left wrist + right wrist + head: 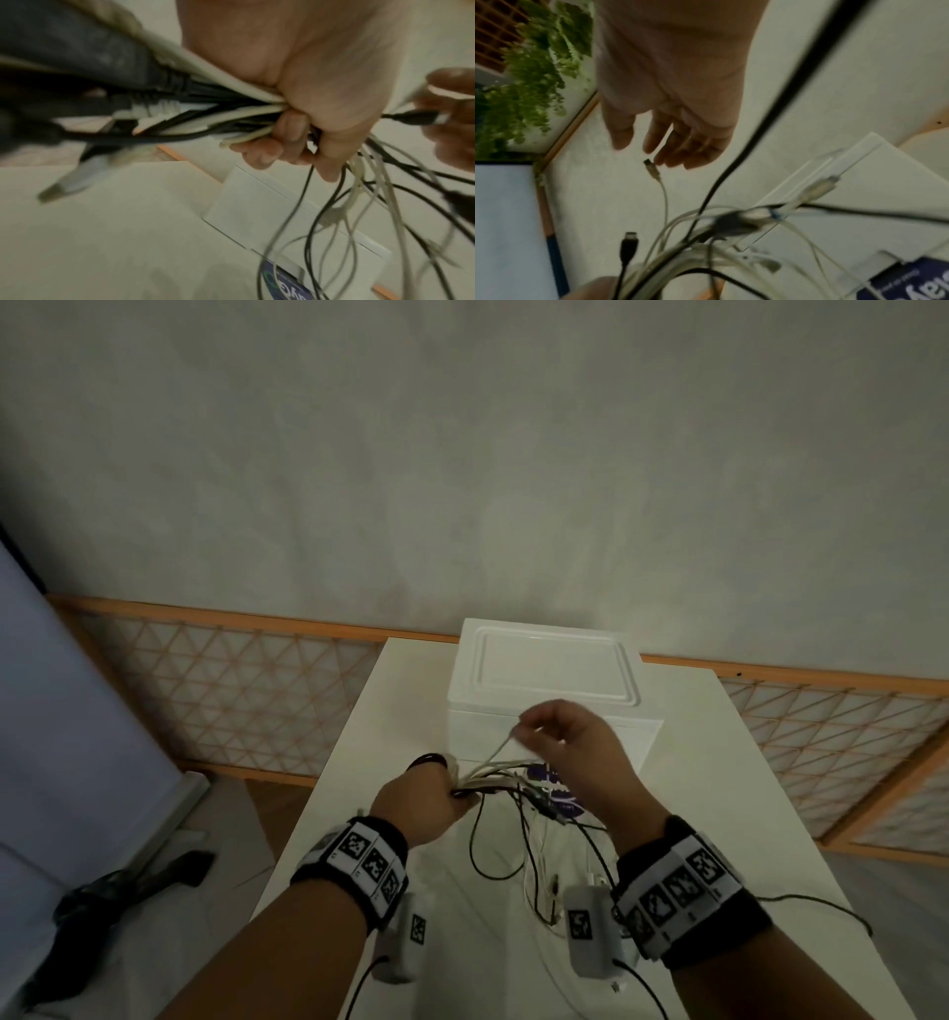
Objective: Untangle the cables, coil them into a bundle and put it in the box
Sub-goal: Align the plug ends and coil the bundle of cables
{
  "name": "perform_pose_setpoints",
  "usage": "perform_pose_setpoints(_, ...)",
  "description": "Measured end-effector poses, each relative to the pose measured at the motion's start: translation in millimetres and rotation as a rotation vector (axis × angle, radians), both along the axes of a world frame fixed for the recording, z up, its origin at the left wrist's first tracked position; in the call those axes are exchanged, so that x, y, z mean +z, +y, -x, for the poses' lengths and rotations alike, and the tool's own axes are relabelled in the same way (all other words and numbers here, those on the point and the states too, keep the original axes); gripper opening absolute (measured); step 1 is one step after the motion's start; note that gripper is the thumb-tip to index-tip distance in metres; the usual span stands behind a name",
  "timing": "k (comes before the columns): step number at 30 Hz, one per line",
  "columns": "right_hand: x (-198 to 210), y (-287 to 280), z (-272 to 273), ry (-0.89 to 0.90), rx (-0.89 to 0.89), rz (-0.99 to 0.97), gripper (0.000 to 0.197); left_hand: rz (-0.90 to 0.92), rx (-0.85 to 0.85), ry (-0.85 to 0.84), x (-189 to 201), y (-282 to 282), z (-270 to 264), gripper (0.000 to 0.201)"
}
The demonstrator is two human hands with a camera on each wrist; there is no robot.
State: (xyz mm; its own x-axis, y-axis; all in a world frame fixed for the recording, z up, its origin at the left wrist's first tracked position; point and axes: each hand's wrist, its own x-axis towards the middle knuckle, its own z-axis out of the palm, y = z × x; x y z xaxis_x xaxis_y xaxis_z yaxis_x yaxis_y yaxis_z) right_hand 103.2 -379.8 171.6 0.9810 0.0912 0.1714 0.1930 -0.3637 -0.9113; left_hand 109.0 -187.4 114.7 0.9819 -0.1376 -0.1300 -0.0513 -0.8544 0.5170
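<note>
Now: left hand (418,806) fisted around bundle of black and white cables (205,113), fingers (259,150) curled tight, connector ends sticking out one side, loose strands trailing down to white table (390,814). Right hand (567,744) raised above bundle, fingertips (654,146) pinching end of single white cable (663,192), plug just below them. White box (549,690) at table's far end, lid closed, just behind both hands. Purple label (562,793) on box's near face, partly hidden by cables.

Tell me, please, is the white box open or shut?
Shut: the white box has its recessed lid sitting flat on top, no gap visible.
</note>
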Motion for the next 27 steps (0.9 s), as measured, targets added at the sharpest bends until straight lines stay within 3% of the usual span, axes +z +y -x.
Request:
perform_pose_setpoints(3, 11.5, 6.4, -6.7, -0.027, -0.167, -0.377, 0.017, -0.033, -0.008, -0.053, 2.7, -19.1, 8.1, 0.039)
perform_pose_setpoints(6, 16.4, 13.4, -11.7, 0.004, -0.211, -0.642, 0.029, -0.037, -0.009, -0.076, 2.8, -33.9, 11.5, 0.036)
perform_pose_setpoints(8, 20.0, 22.1, -11.6, 0.005, -0.19, -0.761, 0.033, -0.063, -0.003, -0.082, 2.3, -41.4, 10.9, 0.034)
perform_pose_setpoints(10, 20.5, 32.0, -9.8, -0.001, -0.108, -0.742, 0.024, -0.094, 0.014, -0.074, 2.0, -44.6, 9.0, 0.033)
perform_pose_setpoints(12, 11.0, 35.8, -6.8, -0.054, 0.028, -0.366, 0.005, -0.08, 0.034, -0.06, -0.4, -39.1, 3.9, 0.032)
perform_pose_setpoints(15, -28.5, 30.2, 2.0, -0.129, 0.335, 0.498, 0.041, 0.037, 0.074, -0.022, -4.7, -20.0, -4.4, 0.029)
perform_pose_setpoints(17, -56.4, 19.8, 5.4, -0.194, 0.362, 0.807, 0.054, 0.057, 0.081, -0.032, -3.5, -9.5, -6.8, 0.033)
perform_pose_setpoints(19, -79.3, -2.2, 7.1, -0.095, 0.187, 0.937, 0.054, 0.082, 0.113, -0.04, -1.3, 2.0, -11.0, 0.038)
perform_pose_setpoints(23, -114.1, -79.3, 26.7, 0.534, -0.044, 1.104, 0.04, 0.128, 0.205, -0.03, 2.6, 39.3, -25.6, 0.037)
perform_pose_setpoints(25, -114.0, -93.7, 29.8, 0.606, -0.096, 1.126, 0.037, 0.12, 0.18, -0.002, 2.4, 49.7, -28.0, 0.035)
perform_pose_setpoints(27, -96.7, -80.0, 21.6, 0.493, -0.128, 1.168, 0.032, 0.141, 0.126, 0.032, 0.0, 44.3, -25.5, 0.035)
